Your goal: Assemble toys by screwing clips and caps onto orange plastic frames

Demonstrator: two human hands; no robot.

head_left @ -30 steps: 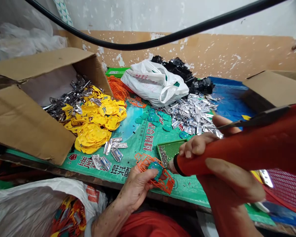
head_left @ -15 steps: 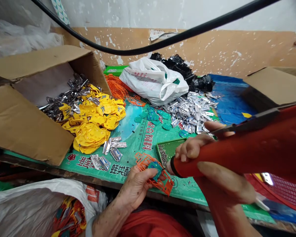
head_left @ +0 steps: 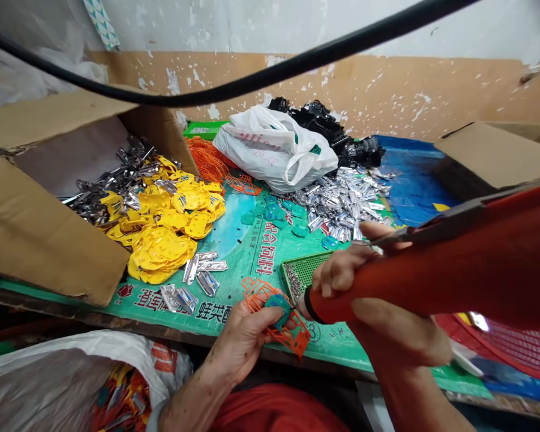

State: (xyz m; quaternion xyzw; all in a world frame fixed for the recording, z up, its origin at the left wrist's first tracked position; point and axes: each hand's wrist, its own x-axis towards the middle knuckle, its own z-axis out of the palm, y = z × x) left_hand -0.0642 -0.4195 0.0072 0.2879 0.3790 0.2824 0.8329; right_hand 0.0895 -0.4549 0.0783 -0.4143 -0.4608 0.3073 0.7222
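Note:
My left hand (head_left: 244,329) pinches an orange plastic lattice piece (head_left: 300,341) with a round teal plastic piece (head_left: 276,313) on it, the thumb pressing on the teal part. In my right hand (head_left: 357,282) is a red power screwdriver (head_left: 400,279), fingers wrapped round its body. Its tip meets the right side of the teal piece; the exact contact point is too small to make out. Just behind the tip stands a green mesh tray (head_left: 308,270) with small screws in it. Several silver metal plates (head_left: 207,282) lie beyond my left hand.
Left, a tipped cardboard box (head_left: 49,240) spills dark metal clips and yellow plastic pieces (head_left: 166,240). A white plastic bag (head_left: 270,150) sits before a black heap (head_left: 324,129). A black cable (head_left: 234,90) hangs across. Below left, an open sack (head_left: 72,366) holds assembled pieces; right, a red basket (head_left: 513,348).
The whole view has shifted slightly, so the scene sits a little further left. The black cable hangs differently. Both hands keep their grips, with the screwdriver tip still at the teal piece.

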